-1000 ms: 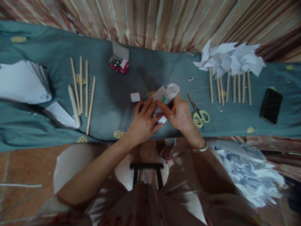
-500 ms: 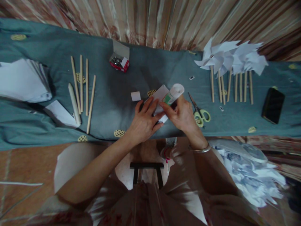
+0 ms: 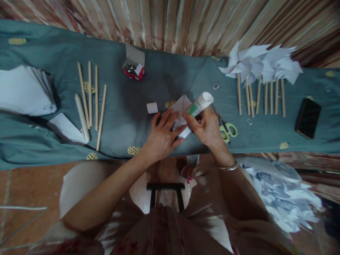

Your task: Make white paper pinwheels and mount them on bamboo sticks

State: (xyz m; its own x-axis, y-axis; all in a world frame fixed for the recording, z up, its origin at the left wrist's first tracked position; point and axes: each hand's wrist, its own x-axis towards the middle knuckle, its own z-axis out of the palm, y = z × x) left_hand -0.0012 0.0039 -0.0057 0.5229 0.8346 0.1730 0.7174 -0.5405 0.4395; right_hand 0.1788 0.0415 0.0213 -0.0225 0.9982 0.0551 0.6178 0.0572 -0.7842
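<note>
With fingers spread, my left hand (image 3: 162, 136) presses down on a folded white paper square (image 3: 183, 102) that lies on the table near its front edge. My right hand (image 3: 208, 127) is closed round a white and green glue stick (image 3: 201, 104), tilted with its lower end at the paper. That lower end is hidden by my fingers. A small white paper piece (image 3: 152, 108) lies left of the square. Scissors (image 3: 227, 130) with light green handles rest just right of my right hand.
Paper pinwheels (image 3: 262, 65) on wooden sticks lie at the right, near a black phone (image 3: 308, 118). An open red box (image 3: 133, 69) holds metal pins. Loose wooden sticks (image 3: 90, 95) and a paper stack (image 3: 25, 90) are at the left. A bag of pinwheels (image 3: 284, 194) stands below the table.
The glue stick's top has shifted right and my right hand has moved slightly right, showing more of the paper's centre crease. My left hand stays on the paper.
</note>
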